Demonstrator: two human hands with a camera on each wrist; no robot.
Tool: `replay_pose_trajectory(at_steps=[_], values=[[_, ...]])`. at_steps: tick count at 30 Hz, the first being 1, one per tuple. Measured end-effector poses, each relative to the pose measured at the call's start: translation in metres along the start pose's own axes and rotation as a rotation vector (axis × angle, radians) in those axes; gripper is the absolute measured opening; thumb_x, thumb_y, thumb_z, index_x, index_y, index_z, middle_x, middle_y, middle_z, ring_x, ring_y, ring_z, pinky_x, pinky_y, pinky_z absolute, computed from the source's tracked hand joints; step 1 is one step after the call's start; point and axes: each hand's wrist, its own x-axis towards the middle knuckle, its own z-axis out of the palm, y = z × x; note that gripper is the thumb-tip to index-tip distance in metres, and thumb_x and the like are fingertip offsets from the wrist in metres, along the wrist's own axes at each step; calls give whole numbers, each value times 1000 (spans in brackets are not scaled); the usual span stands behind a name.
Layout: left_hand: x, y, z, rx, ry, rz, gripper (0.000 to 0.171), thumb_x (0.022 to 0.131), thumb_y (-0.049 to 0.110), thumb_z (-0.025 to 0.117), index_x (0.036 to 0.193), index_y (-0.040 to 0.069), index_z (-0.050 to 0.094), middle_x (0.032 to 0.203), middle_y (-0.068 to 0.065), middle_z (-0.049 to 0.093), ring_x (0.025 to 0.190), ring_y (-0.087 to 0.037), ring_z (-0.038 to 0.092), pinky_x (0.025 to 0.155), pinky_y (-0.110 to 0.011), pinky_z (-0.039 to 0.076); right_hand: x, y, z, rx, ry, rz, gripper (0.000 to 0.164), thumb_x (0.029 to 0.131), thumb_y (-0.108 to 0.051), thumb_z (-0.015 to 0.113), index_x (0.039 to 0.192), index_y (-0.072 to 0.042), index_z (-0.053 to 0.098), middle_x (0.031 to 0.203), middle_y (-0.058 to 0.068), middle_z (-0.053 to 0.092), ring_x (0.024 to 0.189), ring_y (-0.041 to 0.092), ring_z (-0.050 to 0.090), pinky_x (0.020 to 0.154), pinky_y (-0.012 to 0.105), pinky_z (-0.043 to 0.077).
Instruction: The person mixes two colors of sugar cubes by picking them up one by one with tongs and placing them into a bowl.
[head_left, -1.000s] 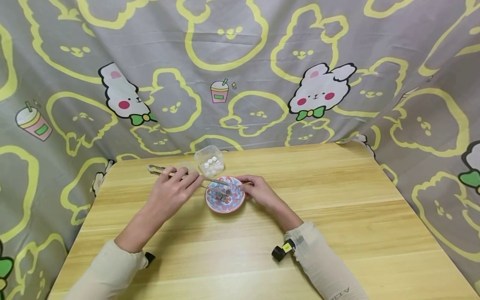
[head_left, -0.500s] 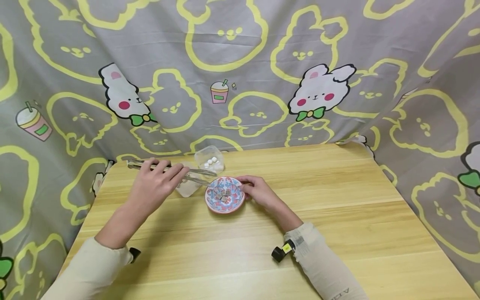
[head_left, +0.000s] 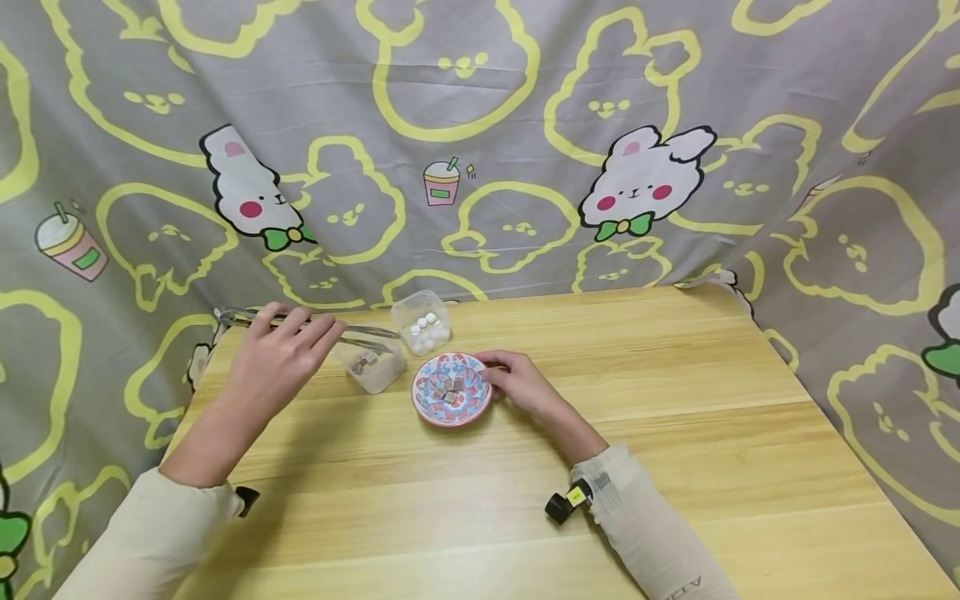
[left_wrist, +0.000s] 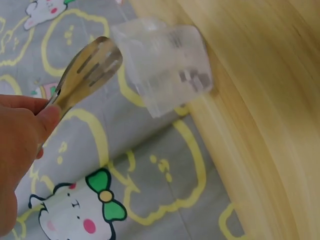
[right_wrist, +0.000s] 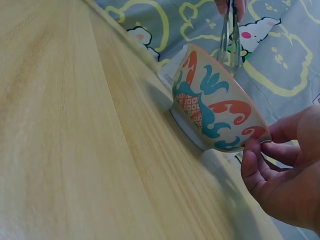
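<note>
My left hand [head_left: 279,354] grips metal tongs [left_wrist: 92,67] with slotted ends. In the head view the tong tips overlap a clear plastic container [head_left: 381,382], which holds a few small brownish cubes [head_left: 365,362]; the left wrist view shows nothing between the tips. My right hand [head_left: 523,385] pinches the rim of a patterned bowl [right_wrist: 215,100] with thumb and fingers. The bowl stands on the table, and several greyish-brown cubes [head_left: 450,391] lie in its middle.
Behind the bowl, a second clear container [head_left: 401,308] holds several white pieces [head_left: 427,320]. The wooden table [head_left: 487,517] ends at a printed grey curtain [head_left: 525,108] at the back and sides.
The left hand has drawn the tongs out of the bowl and moved left, bringing their tips over the left container. The right hand has stayed at the bowl's rim.
</note>
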Motion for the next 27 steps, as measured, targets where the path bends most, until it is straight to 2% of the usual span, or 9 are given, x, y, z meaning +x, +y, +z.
replay_pose_trajectory(at_steps=[7,13,20,27], values=[[-7,-9,8,21,-81,24,36,107,-4,40,114,2,74,100,-8,76,90,-34,64,89,-51,46,1,0,0,-8,11,3,39,101,-8,58,140,-5,63,131,16,69,85,12,61,70,22,53],[-11,-14,21,23,-157,53,29,103,-3,47,111,6,74,99,-5,73,95,-32,61,93,-47,44,2,2,0,-18,5,5,39,102,-8,58,140,-5,63,131,16,69,86,13,61,71,23,53],[-8,-19,31,37,-196,93,33,102,-3,44,107,6,75,93,-3,70,93,-30,57,92,-45,43,2,3,1,-20,-1,-4,38,102,-8,58,140,-5,63,131,16,69,87,12,61,73,24,54],[-4,-25,36,45,-257,143,27,95,-5,56,112,7,75,98,-2,70,95,-29,55,94,-45,43,2,2,0,-15,2,-12,39,101,-8,59,140,-4,63,130,16,69,86,12,61,72,22,53]])
